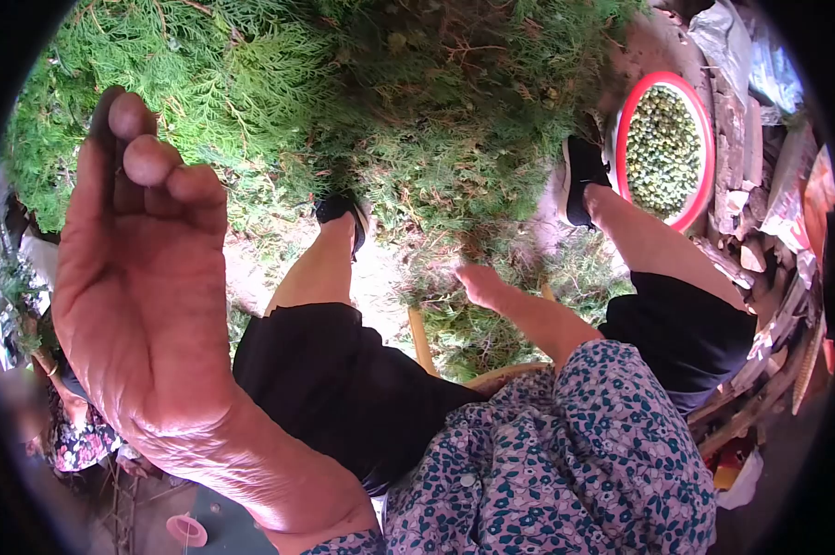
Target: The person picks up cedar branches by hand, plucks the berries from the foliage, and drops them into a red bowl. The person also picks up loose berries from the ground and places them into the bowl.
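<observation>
My left hand point(149, 277) is raised close to the camera at the left, palm showing, fingers bent a little at the tips and nothing against the palm. Lower and farther off, between my knees, my right hand point(478, 282) is small in view, its fingers closed near green sprigs; what it holds, if anything, is too small to name. Feathery green branches point(279, 102) are heaped in front of my feet. At the right, a round red-rimmed basin point(623, 139) holds many small green pieces point(663, 153).
My shoes stand at the edge of the greenery. Split wood point(760, 398) is piled along the right side, with plastic bags point(723, 37) above it. Part of another person in flowered cloth point(85, 444) shows at the lower left, near a pink round object point(187, 530).
</observation>
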`<state>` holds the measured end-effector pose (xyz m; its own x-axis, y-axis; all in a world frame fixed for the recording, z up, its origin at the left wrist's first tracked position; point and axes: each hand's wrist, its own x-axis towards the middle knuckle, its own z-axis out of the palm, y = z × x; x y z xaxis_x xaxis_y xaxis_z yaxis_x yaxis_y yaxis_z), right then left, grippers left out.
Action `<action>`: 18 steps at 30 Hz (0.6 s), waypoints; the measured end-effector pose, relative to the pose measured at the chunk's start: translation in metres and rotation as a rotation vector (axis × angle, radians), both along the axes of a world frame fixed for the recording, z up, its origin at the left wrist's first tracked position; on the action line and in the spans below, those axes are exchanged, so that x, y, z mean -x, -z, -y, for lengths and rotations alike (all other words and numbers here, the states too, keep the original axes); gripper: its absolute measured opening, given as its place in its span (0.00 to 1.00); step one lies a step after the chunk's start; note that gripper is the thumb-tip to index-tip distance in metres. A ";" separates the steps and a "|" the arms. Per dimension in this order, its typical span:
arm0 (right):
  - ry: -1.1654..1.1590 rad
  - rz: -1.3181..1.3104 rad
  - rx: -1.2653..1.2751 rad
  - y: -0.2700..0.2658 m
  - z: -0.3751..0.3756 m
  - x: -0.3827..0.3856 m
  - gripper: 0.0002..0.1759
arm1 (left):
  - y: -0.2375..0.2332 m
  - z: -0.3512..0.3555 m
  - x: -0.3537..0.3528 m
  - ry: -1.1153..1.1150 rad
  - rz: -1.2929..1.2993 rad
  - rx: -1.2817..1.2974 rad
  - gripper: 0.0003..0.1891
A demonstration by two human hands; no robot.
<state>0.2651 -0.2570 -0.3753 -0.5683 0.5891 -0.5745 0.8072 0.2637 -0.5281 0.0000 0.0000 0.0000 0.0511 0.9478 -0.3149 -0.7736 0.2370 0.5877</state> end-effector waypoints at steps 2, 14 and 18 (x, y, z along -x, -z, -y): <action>0.361 -0.072 0.218 -0.012 -0.026 0.000 0.05 | -0.002 -0.002 -0.002 -0.050 -0.013 0.051 0.17; 0.753 -0.082 0.187 -0.061 -0.118 0.014 0.17 | -0.001 -0.001 0.011 0.034 0.075 0.046 0.14; 0.563 -0.165 0.164 -0.037 -0.089 0.050 0.10 | -0.003 0.003 0.007 0.037 0.065 0.024 0.14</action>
<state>0.2148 -0.1680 -0.3385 -0.2845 0.7365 -0.6138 0.7030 -0.2750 -0.6558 -0.0070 -0.0034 0.0034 0.1065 0.9372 -0.3320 -0.8004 0.2789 0.5306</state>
